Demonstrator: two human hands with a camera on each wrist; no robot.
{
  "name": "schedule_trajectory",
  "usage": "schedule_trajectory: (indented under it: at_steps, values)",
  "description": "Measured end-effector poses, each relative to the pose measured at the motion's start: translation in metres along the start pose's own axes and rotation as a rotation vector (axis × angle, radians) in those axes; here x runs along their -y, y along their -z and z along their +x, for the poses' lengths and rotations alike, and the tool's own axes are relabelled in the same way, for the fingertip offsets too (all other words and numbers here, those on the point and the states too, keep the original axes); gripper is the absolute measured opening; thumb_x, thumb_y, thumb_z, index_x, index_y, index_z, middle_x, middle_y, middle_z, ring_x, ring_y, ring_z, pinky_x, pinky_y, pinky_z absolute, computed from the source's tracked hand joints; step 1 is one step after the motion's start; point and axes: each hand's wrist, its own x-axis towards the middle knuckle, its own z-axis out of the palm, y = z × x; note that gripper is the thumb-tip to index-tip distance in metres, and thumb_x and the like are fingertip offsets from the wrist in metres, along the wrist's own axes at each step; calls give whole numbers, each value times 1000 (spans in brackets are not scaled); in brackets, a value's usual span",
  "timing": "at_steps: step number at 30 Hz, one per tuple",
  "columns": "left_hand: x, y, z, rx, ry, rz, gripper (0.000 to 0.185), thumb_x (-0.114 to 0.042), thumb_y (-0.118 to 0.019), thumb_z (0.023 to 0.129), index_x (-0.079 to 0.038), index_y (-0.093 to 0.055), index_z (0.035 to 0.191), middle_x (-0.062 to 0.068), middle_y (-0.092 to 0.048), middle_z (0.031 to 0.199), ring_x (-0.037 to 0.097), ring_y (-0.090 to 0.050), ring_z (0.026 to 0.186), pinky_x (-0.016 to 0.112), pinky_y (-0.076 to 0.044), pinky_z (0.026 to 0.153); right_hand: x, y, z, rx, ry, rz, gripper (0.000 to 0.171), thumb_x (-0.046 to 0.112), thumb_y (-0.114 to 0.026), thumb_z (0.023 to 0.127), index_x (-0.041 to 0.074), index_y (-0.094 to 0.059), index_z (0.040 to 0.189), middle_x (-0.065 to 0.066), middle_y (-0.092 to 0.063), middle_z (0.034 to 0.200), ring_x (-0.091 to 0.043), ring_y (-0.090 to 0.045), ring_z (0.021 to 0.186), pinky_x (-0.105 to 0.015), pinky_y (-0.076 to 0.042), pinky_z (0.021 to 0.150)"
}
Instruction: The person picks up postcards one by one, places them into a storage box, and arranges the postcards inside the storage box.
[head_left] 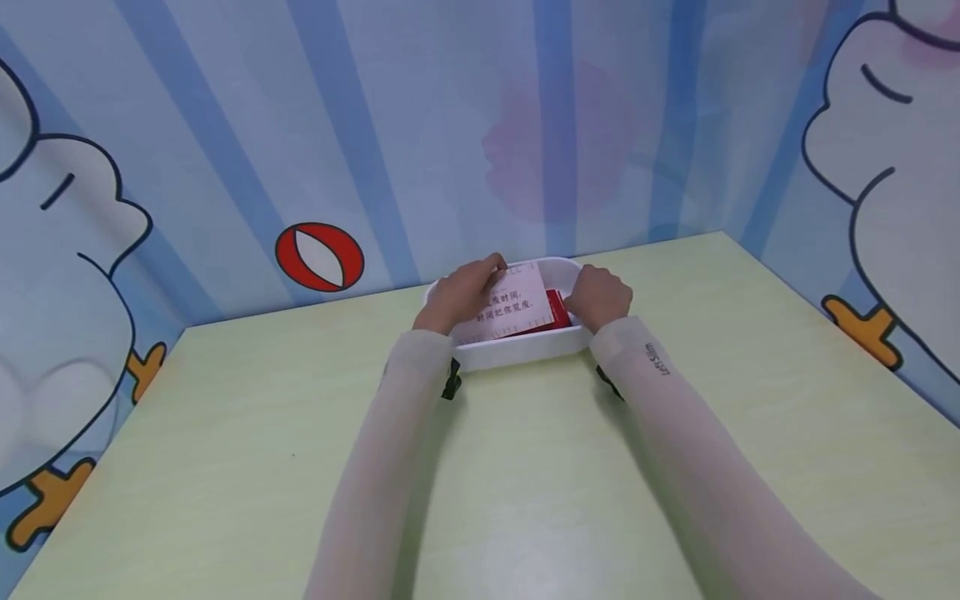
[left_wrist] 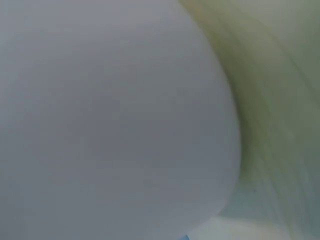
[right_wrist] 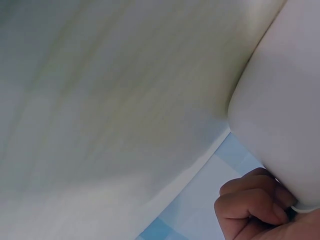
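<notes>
A white plastic basin (head_left: 517, 353) stands near the back edge of the table. Within it, a pale pink sheet (head_left: 517, 302) printed with Chinese characters lies tilted over a red flat item (head_left: 558, 310). My left hand (head_left: 463, 292) holds the sheet by its left side, inside the basin's left end; its thumb contact is hidden. At the basin's right end my right hand (head_left: 602, 298) grips the rim. The right wrist view shows the curled fingers (right_wrist: 250, 202) against the basin wall (right_wrist: 285, 100). Only the basin wall (left_wrist: 120, 120) and table fill the left wrist view.
The pale wooden table (head_left: 247, 458) reaches back to a blue striped backdrop (head_left: 420, 125) with cartoon figures and a printed red ball (head_left: 319, 257). More printed backdrop (head_left: 885, 217) borders the right side.
</notes>
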Motion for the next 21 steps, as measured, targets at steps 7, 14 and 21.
schedule_trajectory:
  at_steps: [7,14,21]
  values:
    - [-1,-7,1,-4,0,40,26,-34,-35,108,-29,-46,131,3,-56,82,20,-52,74,30,-41,71,0,3,0,-7,5,7,41,23,-67,91,3,-59,127,-16,-68,124,-33,-67,106,-53,-52,99]
    - [1,-14,5,21,28,-36,32,-37,-37,108,-23,-46,135,6,-61,96,22,-56,91,35,-46,87,0,3,0,-6,8,2,41,23,-67,91,4,-60,126,-16,-67,124,-33,-67,106,-53,-53,98]
    - [4,-21,11,10,66,-36,46,-45,-48,102,-19,-45,140,12,-55,134,27,-48,120,44,-39,111,-1,3,0,-11,14,2,43,25,-66,92,3,-58,128,-17,-67,126,-34,-66,110,-54,-52,99]
